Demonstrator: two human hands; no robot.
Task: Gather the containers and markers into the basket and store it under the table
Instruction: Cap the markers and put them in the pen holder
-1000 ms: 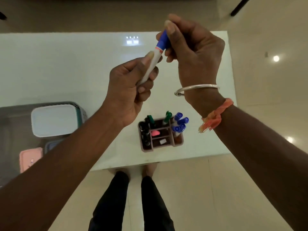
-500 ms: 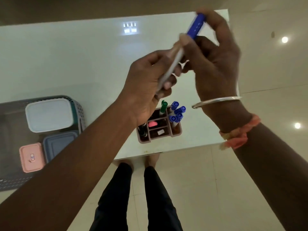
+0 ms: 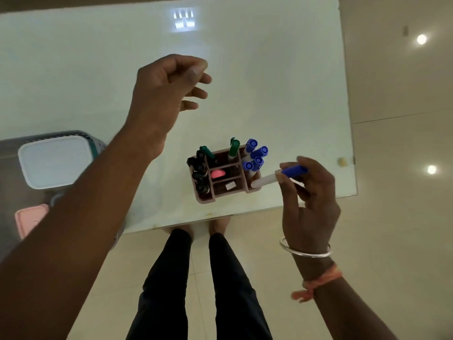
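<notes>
My right hand (image 3: 307, 204) grips a white marker with a blue cap (image 3: 279, 176), its blunt end at the right compartment of the brown marker organizer (image 3: 224, 193). The organizer holds black, green and blue markers and stands near the table's front edge. My left hand (image 3: 169, 94) hovers over the table above the organizer, fingers loosely curled and holding nothing. At the left, a grey basket (image 3: 94, 139) holds a white-lidded container (image 3: 55, 161) and a pink-lidded container (image 3: 28, 218), partly hidden by my left forearm.
The glass table (image 3: 282, 82) ends just in front of the organizer and at the right. A small beige bit (image 3: 342, 161) lies near the right edge. My legs and feet (image 3: 191, 278) stand on the tiled floor below.
My left hand has let go of the marker and opened. My right hand has carried the capped marker down to the organizer's right compartment.
</notes>
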